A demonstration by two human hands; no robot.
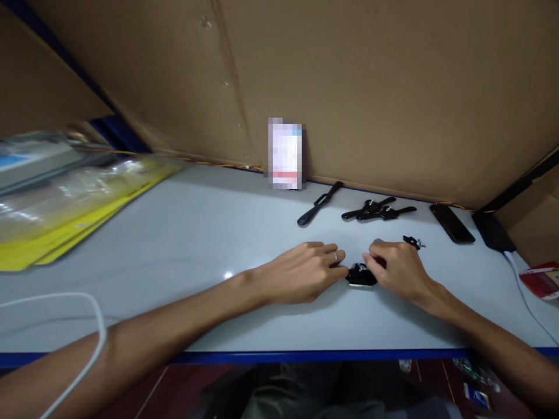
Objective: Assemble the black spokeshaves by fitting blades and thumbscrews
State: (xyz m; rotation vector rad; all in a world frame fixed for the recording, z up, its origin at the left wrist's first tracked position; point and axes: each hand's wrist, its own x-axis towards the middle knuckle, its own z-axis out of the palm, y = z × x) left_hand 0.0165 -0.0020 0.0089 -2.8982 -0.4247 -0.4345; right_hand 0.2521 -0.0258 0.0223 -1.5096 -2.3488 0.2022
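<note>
A black spokeshave (361, 276) lies across the grey table in front of me, its pale blade edge facing me. My left hand (312, 270), with a ring on one finger, is closed over its left handle, which is hidden beneath the palm. At its right side, my right hand (395, 267) has thumb and fingers pinched together; the right handle is hidden there, and what the fingertips grip cannot be made out. Just beyond my right hand sits a small black part with a silver screw (414, 242).
Farther back lie a bare black spokeshave body (322, 202) and two assembled spokeshaves (379, 209). A phone (452, 223) and a black box with a white cable (493, 231) are at right. Plastic bags (82, 192) cover yellow sheets at left. A blurred screen (286, 154) leans against the cardboard wall.
</note>
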